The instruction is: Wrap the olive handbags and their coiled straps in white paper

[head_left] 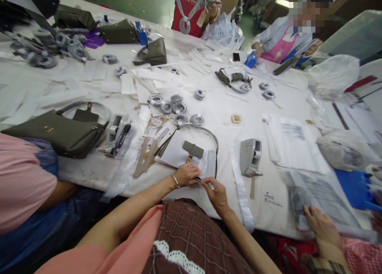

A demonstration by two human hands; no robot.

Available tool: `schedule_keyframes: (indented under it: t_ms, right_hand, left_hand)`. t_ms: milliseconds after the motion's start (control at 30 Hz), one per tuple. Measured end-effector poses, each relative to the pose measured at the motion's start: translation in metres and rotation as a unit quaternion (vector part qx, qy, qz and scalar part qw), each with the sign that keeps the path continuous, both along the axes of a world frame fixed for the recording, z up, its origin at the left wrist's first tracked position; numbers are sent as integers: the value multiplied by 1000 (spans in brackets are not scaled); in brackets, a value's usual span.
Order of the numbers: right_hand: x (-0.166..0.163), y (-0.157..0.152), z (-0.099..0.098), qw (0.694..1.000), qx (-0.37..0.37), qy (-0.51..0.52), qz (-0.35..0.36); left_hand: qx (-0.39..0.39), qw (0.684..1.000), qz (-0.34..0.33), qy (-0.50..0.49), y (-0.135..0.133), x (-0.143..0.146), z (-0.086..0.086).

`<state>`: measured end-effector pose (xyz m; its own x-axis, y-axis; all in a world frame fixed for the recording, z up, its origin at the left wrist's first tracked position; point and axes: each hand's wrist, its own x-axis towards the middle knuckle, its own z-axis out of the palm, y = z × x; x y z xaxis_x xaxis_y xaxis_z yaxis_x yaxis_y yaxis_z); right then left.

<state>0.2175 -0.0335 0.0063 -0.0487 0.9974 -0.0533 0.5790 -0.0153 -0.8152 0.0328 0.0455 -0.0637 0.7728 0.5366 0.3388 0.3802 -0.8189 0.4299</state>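
Observation:
A handbag lies in front of me with a white sheet (173, 148) over its body. Its olive closure tab (193, 149) with a gold clasp shows on top, and its wrapped handle (217, 142) curves round the right side. My left hand (187, 174) rests at the bag's near edge, its fingers closed. Close beside it, my right hand (217, 195) pinches with thumb and forefinger. A small dark piece (198, 179) shows at the fingertips between the hands; its kind is too small to make out. Translucent wrapping (208, 162) lies just beyond the fingers.
A grey tape dispenser (250, 156) stands at right beside a white strip (237, 182). Several wrapped coils (179, 107) lie beyond the bag. An olive handbag (59, 127) lies at left by a co-worker. Another co-worker's hand (324, 226) touches a plastic-wrapped item at right.

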Motion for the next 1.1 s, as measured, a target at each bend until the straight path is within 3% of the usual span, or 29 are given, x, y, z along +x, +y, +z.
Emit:
schedule_keyframes:
  t_ms: [67, 167, 367, 533, 633, 833, 1100]
  right_hand:
    - [3, -10, 3, 999, 7, 1, 41]
    - [1, -12, 11, 999, 16, -9, 41]
    - [-9, 26, 20, 999, 2, -47, 26]
    - [-4, 50, 8, 993, -64, -100, -27]
    - [4, 59, -2, 984, -88, -152, -18]
    - [14, 73, -25, 981, 22, -179, 68]
    - [15, 75, -46, 987, 1, -153, 47]
  left_hand:
    - [4, 1000, -25, 5, 0, -4, 0]
    - [10, 1000, -22, 10, -2, -4, -1]
    - [19, 999, 30, -8, -7, 6, 0]
    - [-7, 994, 104, 2, -10, 15, 5]
    - [-30, 988, 152, 15, -12, 20, 9]
    - [-42, 983, 176, 32, -12, 24, 17]
    - [-61, 982, 170, 59, -10, 24, 20]
